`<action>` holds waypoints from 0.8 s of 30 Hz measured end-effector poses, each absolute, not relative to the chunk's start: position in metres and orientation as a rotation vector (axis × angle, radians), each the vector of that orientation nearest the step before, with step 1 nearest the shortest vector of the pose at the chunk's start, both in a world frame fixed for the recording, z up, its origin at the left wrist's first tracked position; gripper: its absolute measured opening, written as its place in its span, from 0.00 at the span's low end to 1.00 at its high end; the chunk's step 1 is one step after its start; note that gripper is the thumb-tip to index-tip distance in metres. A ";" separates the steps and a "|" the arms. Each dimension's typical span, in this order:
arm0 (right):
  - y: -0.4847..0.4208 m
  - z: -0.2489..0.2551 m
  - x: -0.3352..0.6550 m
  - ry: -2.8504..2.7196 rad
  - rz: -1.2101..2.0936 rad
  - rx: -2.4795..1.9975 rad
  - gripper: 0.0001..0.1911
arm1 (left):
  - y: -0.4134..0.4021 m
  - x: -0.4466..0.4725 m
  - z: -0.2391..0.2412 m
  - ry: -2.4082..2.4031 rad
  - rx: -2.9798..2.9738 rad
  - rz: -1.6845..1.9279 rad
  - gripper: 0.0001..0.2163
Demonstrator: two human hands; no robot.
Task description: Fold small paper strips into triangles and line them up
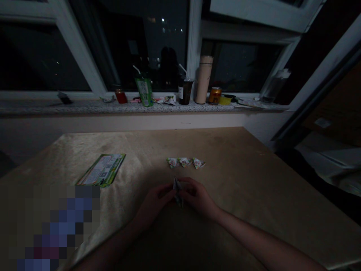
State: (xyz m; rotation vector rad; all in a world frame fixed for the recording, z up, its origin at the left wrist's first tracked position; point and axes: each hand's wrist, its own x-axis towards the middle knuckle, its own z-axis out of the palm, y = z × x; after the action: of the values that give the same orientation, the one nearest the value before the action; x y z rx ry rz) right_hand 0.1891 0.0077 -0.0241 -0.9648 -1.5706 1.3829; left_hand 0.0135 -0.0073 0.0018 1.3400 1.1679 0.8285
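Observation:
Between my two hands is a small folded paper piece [177, 190], narrow and pointed at its top and bottom. My left hand [158, 201] pinches it from the left side, and my right hand [199, 195] grips it from the right, with thumbs close together on it. Just beyond my hands, three small folded paper triangles [185, 162] lie in a row on the table. They are white with green and coloured print. To the left lies a green printed sheet or packet [103, 170], flat on the tablecloth; which of the two I cannot tell.
A tan cloth covers the table [239, 165]. Along the granite windowsill [93, 107] stand a green cup [144, 91], a dark cup with a straw [185, 91], a tall pinkish bottle [204, 79], an orange can [215, 95] and a red jar [121, 96]. The lower left is pixelated.

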 end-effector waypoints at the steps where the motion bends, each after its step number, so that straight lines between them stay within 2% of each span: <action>1: 0.009 -0.025 0.189 -1.562 1.388 -0.956 0.20 | -0.007 0.013 0.001 1.168 1.331 0.822 0.15; 9: 0.013 -0.026 0.191 -1.500 1.444 -0.959 0.15 | -0.006 0.011 0.003 1.133 1.339 0.802 0.13; 24: 0.018 -0.022 0.197 -1.375 1.529 -0.950 0.09 | -0.006 0.011 0.009 1.264 1.487 0.801 0.15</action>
State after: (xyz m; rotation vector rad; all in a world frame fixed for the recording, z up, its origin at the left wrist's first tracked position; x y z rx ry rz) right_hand 0.1970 0.0184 -0.0218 -0.9500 -1.3752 1.5290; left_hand 0.0106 -0.0063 0.0086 1.4873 1.2641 0.8012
